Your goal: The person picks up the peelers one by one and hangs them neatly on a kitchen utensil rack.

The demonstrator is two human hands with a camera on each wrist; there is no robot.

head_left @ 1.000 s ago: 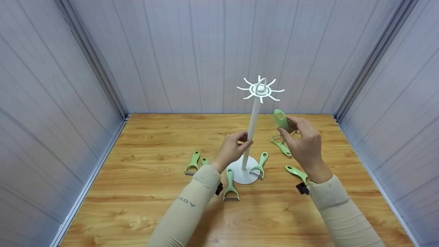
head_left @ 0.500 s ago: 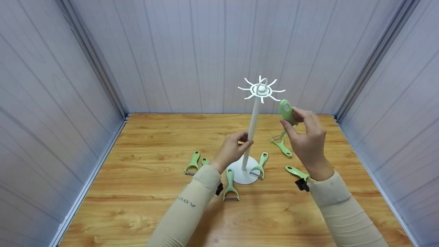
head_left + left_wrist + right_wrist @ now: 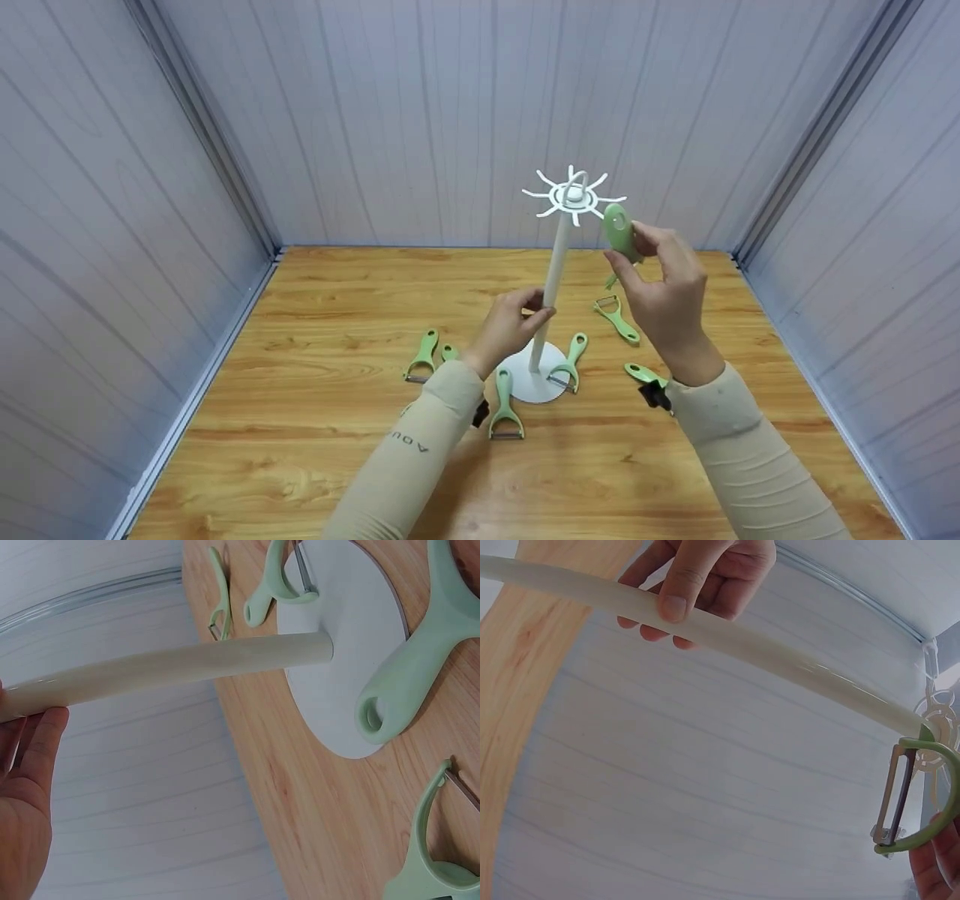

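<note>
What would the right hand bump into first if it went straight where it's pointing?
Probably the white hook rack atop the stand: the right hand points up and leftward at it, with the green peeler leading. How near they are in depth is hard to tell.

From up here, the left sleeve (image 3: 397, 465) covers most of one peeler (image 3: 449, 352), the right sleeve (image 3: 750, 457) hides a second peeler's (image 3: 651, 377) blade end, and the right hand (image 3: 667, 296) blocks part of the held peeler (image 3: 619, 239).

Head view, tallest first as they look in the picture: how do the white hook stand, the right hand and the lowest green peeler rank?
1. White hook stand
2. Right hand
3. Lowest green peeler
</note>
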